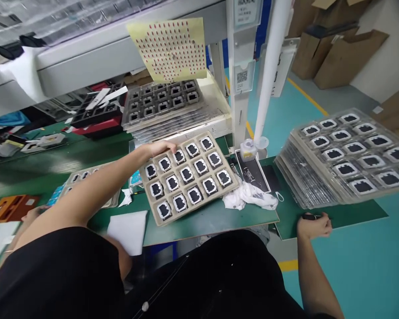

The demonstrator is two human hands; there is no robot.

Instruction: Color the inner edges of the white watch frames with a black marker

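Note:
My left hand [163, 147] grips the upper left edge of a beige tray [181, 173], which holds several white-framed black parts and is tilted over the green bench. At the bench's right front edge, my right hand [314, 225] is closed around a dark, slim object [310, 216] that is mostly hidden by the fingers. Just above that hand rises a tall stack of clear trays [299, 177], with similar black parts in the top one. A crumpled white cloth [252, 195] lies by the held tray's right corner.
Behind the held tray stands another tray stack [162, 119] under a yellow dotted sheet [171, 48]. A white post [239, 102] and pole rise at centre right. A small box with a bottle [248, 149] is near them. Another person's hand [33, 214] is at the left, near an orange box [13, 207].

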